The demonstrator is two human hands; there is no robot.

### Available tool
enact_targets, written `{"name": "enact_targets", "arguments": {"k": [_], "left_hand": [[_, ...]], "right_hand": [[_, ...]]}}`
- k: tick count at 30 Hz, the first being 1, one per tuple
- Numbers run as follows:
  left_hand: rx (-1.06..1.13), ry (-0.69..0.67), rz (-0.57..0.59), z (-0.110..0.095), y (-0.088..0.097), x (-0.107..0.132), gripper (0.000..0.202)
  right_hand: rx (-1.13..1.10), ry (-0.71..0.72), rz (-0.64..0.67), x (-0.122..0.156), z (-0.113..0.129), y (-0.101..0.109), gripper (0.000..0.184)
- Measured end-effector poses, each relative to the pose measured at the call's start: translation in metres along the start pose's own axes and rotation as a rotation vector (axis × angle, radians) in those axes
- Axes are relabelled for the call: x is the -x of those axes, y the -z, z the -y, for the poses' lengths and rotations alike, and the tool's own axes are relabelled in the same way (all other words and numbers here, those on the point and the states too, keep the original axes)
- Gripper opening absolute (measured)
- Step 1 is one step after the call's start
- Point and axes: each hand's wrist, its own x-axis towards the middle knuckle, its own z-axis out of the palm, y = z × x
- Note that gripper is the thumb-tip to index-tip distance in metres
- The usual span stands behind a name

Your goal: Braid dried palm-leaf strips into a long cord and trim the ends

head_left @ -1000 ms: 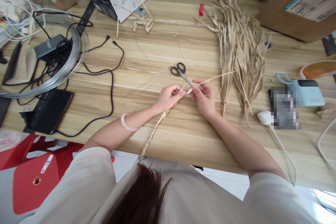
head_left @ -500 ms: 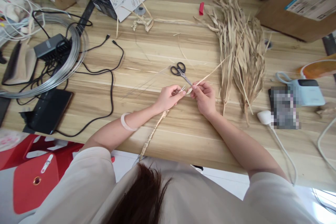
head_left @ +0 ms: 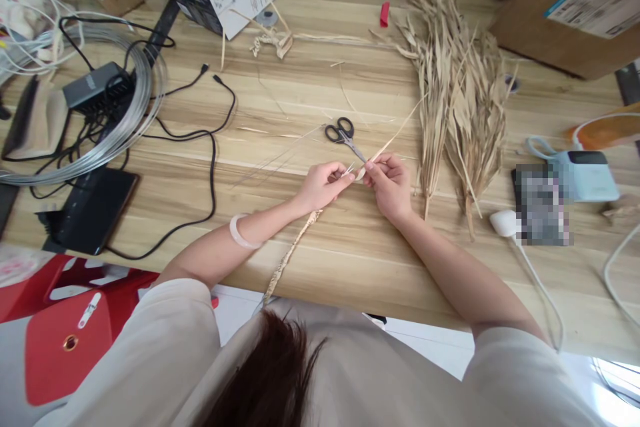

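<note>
My left hand is closed in a pinch around the upper end of a braided straw cord. The cord runs from beneath that hand down to the table's front edge, and thin pale tips stick out above the thumb. Close beside it, my right hand pinches a dried leaf strip, whose long end points up and to the right. The strip's other end reaches toward the left fingertips; the exact contact there is too small to make out. Black-handled scissors lie just beyond, blades toward my right hand.
Dried leaf bundles lie to the right, near a light blue power bank. On the left are a wire coil, black cables and a black phone-like slab. Boxes stand at the back.
The leaf strip's long end has swung slightly left and upward. Both hands stay in nearly the same place, still pinching.
</note>
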Motion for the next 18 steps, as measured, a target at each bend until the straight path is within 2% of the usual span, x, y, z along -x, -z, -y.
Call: {"name": "enact_targets", "arguments": {"k": [18], "left_hand": [[-0.046,-0.002,0.03,-0.0023,-0.0006,0.0013,0.029]], "right_hand": [[0.059,0.066,0.033,0.0023,0.0006,-0.0009,0.026]]}}
